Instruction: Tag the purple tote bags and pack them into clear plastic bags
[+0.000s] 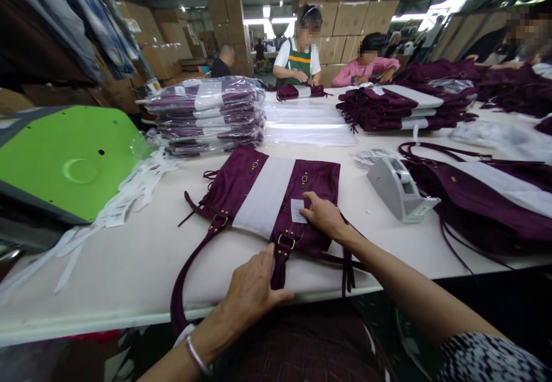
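A purple bag [224, 189] with a wide white band [266, 195] around its middle lies flat on the pale table [121, 278]. Its strap loops down past the front edge. My right hand [323, 214] rests on the right half of the bag, fingertips at a small white tag [297, 211]; whether they pinch it is unclear. My left hand [253, 281] lies at the strap's base near the lower buckle, thumb spread from the fingers, its side against the strap.
A green machine [64, 163] with white label strips stands left. Behind are plastic-wrapped bags [207, 117] and stacked purple bags [388, 109]. A grey tape dispenser [399, 189] and another bag [487, 203] lie right. Several people work across the table.
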Demonstrator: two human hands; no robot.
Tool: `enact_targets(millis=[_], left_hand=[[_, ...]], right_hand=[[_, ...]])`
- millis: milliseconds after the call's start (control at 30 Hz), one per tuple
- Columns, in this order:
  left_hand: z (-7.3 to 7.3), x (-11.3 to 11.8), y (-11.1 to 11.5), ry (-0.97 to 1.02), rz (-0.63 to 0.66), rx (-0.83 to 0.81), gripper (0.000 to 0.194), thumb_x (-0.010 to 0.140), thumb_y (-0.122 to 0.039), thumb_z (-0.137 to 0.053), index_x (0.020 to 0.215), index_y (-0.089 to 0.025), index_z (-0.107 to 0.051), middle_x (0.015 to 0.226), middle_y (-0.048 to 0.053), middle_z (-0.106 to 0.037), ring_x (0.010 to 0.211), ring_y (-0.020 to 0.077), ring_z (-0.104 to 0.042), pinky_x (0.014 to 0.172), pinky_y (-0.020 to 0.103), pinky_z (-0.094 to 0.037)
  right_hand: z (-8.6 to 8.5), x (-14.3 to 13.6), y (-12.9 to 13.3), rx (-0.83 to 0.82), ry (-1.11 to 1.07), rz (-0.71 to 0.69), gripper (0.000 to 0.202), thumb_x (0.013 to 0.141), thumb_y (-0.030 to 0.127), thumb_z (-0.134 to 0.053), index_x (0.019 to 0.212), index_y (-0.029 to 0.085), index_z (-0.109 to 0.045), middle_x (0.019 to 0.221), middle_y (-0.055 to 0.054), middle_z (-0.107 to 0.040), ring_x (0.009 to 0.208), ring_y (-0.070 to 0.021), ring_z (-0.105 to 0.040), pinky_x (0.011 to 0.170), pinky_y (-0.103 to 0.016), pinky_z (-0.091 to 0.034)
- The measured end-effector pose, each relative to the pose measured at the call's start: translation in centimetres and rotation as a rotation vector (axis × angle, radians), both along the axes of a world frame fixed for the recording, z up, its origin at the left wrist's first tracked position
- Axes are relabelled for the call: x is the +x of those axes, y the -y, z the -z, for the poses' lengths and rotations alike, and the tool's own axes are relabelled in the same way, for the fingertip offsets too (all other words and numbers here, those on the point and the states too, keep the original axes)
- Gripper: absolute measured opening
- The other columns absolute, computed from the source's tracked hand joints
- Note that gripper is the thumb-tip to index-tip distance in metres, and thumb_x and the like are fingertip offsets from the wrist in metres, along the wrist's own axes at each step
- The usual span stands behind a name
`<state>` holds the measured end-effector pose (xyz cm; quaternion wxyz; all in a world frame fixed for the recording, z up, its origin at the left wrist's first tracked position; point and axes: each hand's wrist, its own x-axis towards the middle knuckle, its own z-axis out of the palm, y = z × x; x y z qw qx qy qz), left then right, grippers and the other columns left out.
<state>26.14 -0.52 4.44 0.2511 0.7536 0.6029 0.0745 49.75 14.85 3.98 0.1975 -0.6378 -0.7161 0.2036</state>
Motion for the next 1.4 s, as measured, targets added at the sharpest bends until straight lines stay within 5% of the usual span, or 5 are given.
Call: enact_targets(millis=[167, 367, 733, 933, 1400], left_hand=[[-0.6, 0.0, -1.4, 0.183, -0.079, -0.1, 0.067, 0.072, -0.013, -0.055, 0.137, -0.016, -0.043, 0.106, 0.01, -0.069, 0.1, 0.025, -0.067, 0.089, 0.037, -0.053], [-7.4, -2.4, -6.9, 0.57, -0.062, -0.623, 0.041, 0.07, -0.022, -0.062, 0.11, -0.016, -0.059, 0.073, -0.002, -0.064, 0.055, 0.012, -0.059, 0.049, 0.021, -0.048], [-13.6, -2.8, -12.1, 0.653, -0.065, -0.615, 0.039, 0.074, -0.032, -0.068, 0.108, -0.013, -0.061, 0.057, -0.006, -0.053, 0.038, 0.0041, -0.038, 0.033, 0.014, -0.026], [-11.4, -0.9, -9.5, 0.499, -0.027, -0.632, 0.037, 0.077, -0.033, -0.061, 0.11, -0.015, -0.059, 0.052, -0.008, -0.049, 0.038, 0.0074, -0.041, 0.036, 0.017, -0.03], [-2.2, 4.9, 2.6, 0.507, 0.161, -0.127, 0.079, 0.085, -0.013, -0.053, 0.156, -0.022, -0.021, 0.159, 0.012, -0.038, 0.143, 0.0265, -0.041, 0.12, 0.04, -0.033]], right_hand=[[-1.5, 1.0, 1.6, 0.108, -0.334, 0.002, 0.052, 0.085, 0.024, -0.066, 0.135, 0.015, -0.052, 0.076, 0.001, -0.068, 0.067, -0.0149, -0.063, 0.068, -0.026, -0.049], [-3.8, 2.3, 8.5, 0.334, -0.402, -0.279, 0.03, 0.092, 0.028, -0.063, 0.121, 0.021, -0.063, 0.084, -0.001, -0.07, 0.069, -0.0128, -0.064, 0.065, -0.024, -0.051], [-1.8, 1.1, 13.7, 0.391, -0.475, -0.469, 0.016, 0.094, 0.014, -0.06, 0.108, 0.019, -0.067, 0.091, -0.003, -0.074, 0.081, -0.0128, -0.071, 0.073, -0.021, -0.055], [-3.6, 1.7, 13.6, 0.671, -0.477, -0.478, 0.033, 0.092, 0.006, -0.058, 0.12, 0.022, -0.061, 0.097, -0.004, -0.072, 0.088, -0.0137, -0.068, 0.081, -0.025, -0.055], [5.9, 7.3, 4.6, 0.61, 0.218, -0.564, 0.06, 0.091, 0.006, -0.043, 0.145, 0.031, -0.051, 0.147, -0.006, -0.055, 0.134, -0.0238, -0.052, 0.118, -0.052, -0.03]])
